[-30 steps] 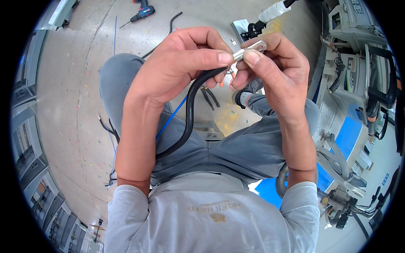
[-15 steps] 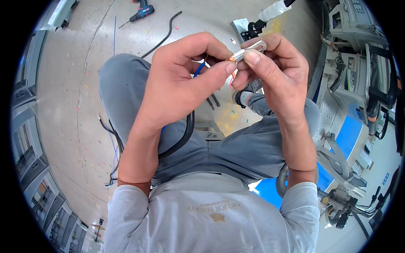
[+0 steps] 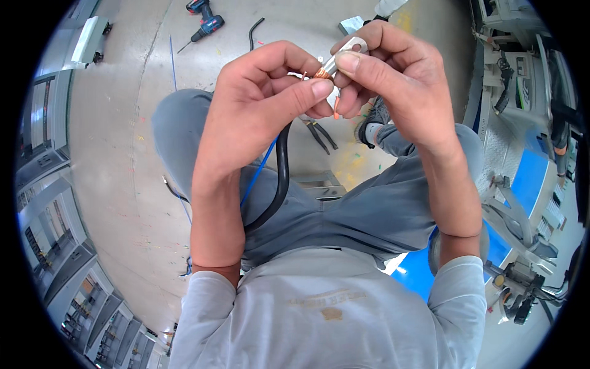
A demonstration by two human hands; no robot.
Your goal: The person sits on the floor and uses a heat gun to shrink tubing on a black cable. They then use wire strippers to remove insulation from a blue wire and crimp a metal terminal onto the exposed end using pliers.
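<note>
My left hand (image 3: 261, 104) pinches the bare copper strands (image 3: 322, 73) between thumb and forefinger. Its fingers also lie about the upper end of a black cable (image 3: 283, 166), which curves down over my left thigh. A thin blue wire (image 3: 259, 170) runs beside that cable, its upper end hidden behind the hand. My right hand (image 3: 396, 80) grips a silver cable lug (image 3: 354, 45) with thumb and fingers, its flat holed end pointing up and away. Copper strands meet the lug's barrel; how deep they sit is hidden. A loose copper end (image 3: 337, 107) hangs below the fingertips.
On the floor ahead lie a blue cordless drill (image 3: 206, 26), a short black cable (image 3: 254, 29) and dark-handled pliers (image 3: 319, 132) between my legs. Small coloured scraps dot the floor. Open grey cabinets (image 3: 46, 237) line the left; wheeled equipment (image 3: 519, 227) stands at right.
Both hands, still together at the lug, appear a little higher and further left. The blue wire's tip no longer shows above my left thumb. The whole view has shifted, baring more of the pliers.
</note>
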